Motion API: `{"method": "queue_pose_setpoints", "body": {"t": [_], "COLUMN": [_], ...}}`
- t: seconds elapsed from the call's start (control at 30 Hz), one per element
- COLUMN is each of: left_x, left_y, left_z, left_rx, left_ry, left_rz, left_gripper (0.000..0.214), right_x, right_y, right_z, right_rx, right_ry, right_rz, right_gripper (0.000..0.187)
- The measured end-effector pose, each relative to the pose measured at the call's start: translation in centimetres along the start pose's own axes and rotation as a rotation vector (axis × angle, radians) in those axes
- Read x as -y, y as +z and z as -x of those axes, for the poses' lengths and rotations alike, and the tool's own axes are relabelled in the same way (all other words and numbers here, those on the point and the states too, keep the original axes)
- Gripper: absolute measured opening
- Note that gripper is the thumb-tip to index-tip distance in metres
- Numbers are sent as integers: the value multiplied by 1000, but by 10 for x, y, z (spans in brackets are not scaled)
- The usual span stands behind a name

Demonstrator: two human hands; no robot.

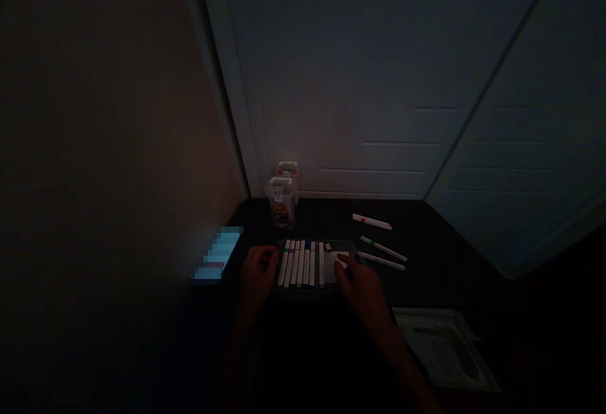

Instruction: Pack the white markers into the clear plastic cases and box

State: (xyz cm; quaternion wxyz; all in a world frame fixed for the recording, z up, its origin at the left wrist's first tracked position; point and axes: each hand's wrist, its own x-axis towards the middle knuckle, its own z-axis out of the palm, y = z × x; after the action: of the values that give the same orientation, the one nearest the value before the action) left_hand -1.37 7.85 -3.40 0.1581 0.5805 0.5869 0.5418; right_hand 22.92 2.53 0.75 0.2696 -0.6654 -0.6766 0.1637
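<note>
An open clear plastic marker case (316, 243) lies on the dark table, seen in dim light. Its left half holds several white markers (296, 266) side by side with coloured bands. A single white marker (322, 266) lies in the right half. My left hand (258, 275) is at the case's left edge, fingers curled with the tips against the rim. Over the right half, my right hand (360, 281) pinches a white marker (339, 261), partly hidden by the fingers. Three loose markers lie to the right: one red-banded (372, 221), one green-banded (382, 248) and one nearer (382, 261).
Two clear plastic packs (283, 204) stand at the back left of the table (326, 218). A glowing, pixelated screen (218, 255) is by the left wall. A pale sheet or tray (442, 344) sits lower right. A white panelled surface (379, 86) rises behind.
</note>
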Motion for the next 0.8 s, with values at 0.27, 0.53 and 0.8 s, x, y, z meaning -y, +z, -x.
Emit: {"method": "queue_pose_setpoints", "body": {"t": [0.27,0.53,0.8], "left_x": [1,3,1], "left_y": [0,1,-1], "left_z": [0,0,0], "left_rx": [-4,0,15], "left_ry": [32,26,17], "left_rz": [-30,-14,-13], "left_gripper": [24,26,25], "right_x": [7,5,-4], "right_y": [7,7,-20], "right_z": [-1,-6,-16], "right_rx": [136,174,192], "right_ry": [-50,-42,-230], "right_rz": [27,194,180], "right_gripper": [44,41,44]}}
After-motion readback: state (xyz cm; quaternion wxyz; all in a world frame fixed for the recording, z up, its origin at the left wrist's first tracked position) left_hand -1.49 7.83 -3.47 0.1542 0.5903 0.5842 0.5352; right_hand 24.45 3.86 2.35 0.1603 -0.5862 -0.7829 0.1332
